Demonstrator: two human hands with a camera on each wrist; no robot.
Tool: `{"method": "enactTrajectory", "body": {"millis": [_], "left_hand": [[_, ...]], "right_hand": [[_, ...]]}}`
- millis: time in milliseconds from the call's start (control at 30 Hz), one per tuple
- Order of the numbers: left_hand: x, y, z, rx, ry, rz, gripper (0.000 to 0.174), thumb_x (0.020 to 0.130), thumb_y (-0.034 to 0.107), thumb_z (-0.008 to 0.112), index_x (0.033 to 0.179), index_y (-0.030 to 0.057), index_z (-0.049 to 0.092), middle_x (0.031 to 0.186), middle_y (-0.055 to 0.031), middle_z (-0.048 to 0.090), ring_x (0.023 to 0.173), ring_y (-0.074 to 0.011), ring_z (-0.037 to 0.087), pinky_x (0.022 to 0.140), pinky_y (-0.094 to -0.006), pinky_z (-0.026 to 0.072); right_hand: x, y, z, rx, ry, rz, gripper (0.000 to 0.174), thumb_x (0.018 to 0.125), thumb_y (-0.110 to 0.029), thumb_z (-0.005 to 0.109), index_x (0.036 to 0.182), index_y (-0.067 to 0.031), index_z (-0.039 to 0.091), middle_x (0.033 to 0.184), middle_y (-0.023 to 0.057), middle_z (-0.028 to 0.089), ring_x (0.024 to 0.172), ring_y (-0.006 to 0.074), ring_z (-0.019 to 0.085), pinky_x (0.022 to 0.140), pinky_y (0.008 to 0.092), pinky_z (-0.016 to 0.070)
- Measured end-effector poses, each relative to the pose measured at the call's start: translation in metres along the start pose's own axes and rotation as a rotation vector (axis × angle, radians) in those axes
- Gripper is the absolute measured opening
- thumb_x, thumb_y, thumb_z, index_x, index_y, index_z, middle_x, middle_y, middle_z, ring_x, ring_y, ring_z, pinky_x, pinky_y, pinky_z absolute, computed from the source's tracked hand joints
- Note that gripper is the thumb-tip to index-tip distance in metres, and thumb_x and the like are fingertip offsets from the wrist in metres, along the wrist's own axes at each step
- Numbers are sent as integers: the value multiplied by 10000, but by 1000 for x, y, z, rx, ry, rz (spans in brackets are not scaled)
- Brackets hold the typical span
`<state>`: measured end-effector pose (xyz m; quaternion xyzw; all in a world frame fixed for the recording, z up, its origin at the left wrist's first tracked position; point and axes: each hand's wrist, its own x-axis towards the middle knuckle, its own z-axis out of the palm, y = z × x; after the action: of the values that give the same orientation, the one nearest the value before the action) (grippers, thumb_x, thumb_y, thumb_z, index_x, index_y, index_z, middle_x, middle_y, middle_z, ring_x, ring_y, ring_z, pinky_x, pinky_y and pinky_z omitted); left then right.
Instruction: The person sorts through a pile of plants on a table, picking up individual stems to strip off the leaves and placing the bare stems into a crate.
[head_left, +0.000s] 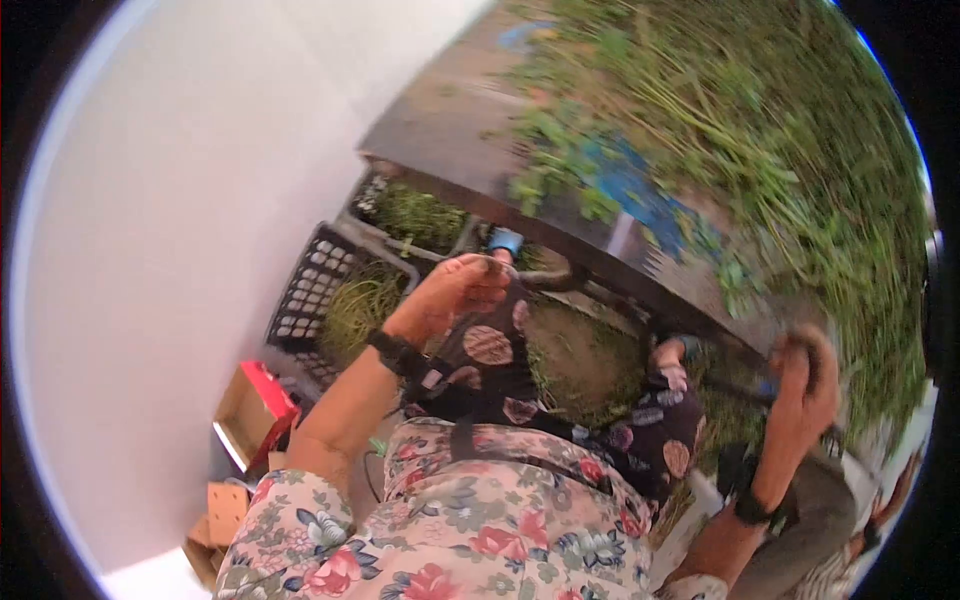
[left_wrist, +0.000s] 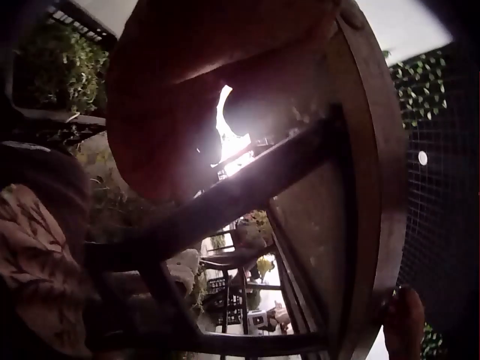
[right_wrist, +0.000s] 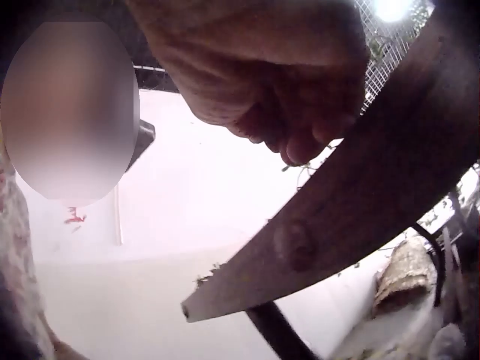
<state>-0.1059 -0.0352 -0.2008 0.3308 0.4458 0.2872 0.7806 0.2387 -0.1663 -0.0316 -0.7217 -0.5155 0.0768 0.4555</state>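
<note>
My left hand (head_left: 455, 295) is in front of the table's near edge, over a patterned trouser leg, its fingers loosely bent with nothing visible in them. In the left wrist view the same hand (left_wrist: 165, 112) looms dark beside the tabletop's underside. My right hand (head_left: 805, 385), blurred, hangs at the table's edge by the heap of green leafy stems (head_left: 760, 130). Its fingers bend toward the palm in the right wrist view, fingertips (right_wrist: 304, 146) just above the table's rim (right_wrist: 292, 232). A thin green bit shows beside them there.
A dark tabletop (head_left: 440, 130) carries the stems and a blue patch (head_left: 640, 190). Black crates (head_left: 305, 290) with greens stand at the left, under and beside the table. A red-edged box (head_left: 255, 410) lies near the white wall (head_left: 200, 180). Another person is at the right wrist view's left.
</note>
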Motion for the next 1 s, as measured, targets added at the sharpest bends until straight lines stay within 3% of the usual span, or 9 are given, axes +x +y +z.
{"method": "enactTrajectory", "body": {"millis": [133,333,467,500,600,700,800,900,1000], "left_hand": [[9,1,31,133,-42,12,224,883,289,552,1005,104,589,878,-1,630,794,-86,589,715,-235,461],[20,-38,32,819,-40,217,205,877,232,547,915,39,605,811,-39,624,775,-128,580,722,-272,441],[24,-46,29,1434,-125,609,214,723,167,637,909,63,615,862,-82,590,896,-258,568,781,-365,442],[24,-46,26,1554,-166,444,218,680,170,638,876,75,619,944,-73,585,990,-303,525,818,-413,424],[28,-41,26,1733,-321,491,153,735,179,604,849,78,615,907,-81,590,933,-310,551,785,-405,438],[24,-33,43,1632,-193,230,124,778,182,568,821,74,611,876,-108,589,846,-330,563,722,-390,454],[29,-36,33,1511,-217,210,135,834,170,553,842,36,561,838,-90,580,746,-266,569,682,-318,459],[-6,-22,44,759,-539,-5,176,867,188,536,871,13,522,767,-47,531,710,-174,521,661,-298,442],[-45,-10,72,924,-996,97,166,880,156,504,888,-10,508,764,-73,516,730,-147,470,678,-301,424]], "right_hand": [[23,19,6,-266,81,-181,134,840,-86,520,917,1,585,783,70,597,706,125,549,681,269,438],[30,19,8,37,88,35,147,838,-123,553,915,-6,597,730,51,593,678,89,524,642,233,428],[29,24,17,-26,185,-45,156,829,-126,575,924,-8,608,696,45,588,621,78,509,601,229,432],[29,22,18,-65,200,-59,148,821,-120,577,912,-9,612,691,62,599,609,88,527,596,241,442],[29,24,19,-142,241,-135,135,809,-110,581,902,-17,613,709,89,610,608,112,554,599,251,450],[28,23,20,-109,249,-114,130,796,-112,590,893,-29,616,731,114,620,602,163,581,598,271,462],[28,22,21,-112,262,-109,120,788,-112,593,877,-36,615,748,127,624,624,212,602,604,290,470],[26,24,19,-144,266,-140,113,774,-105,592,866,-43,612,771,142,624,664,274,613,613,318,477],[28,24,18,-154,270,-189,125,758,-94,589,871,-44,609,794,154,619,698,326,606,620,346,478]]}}
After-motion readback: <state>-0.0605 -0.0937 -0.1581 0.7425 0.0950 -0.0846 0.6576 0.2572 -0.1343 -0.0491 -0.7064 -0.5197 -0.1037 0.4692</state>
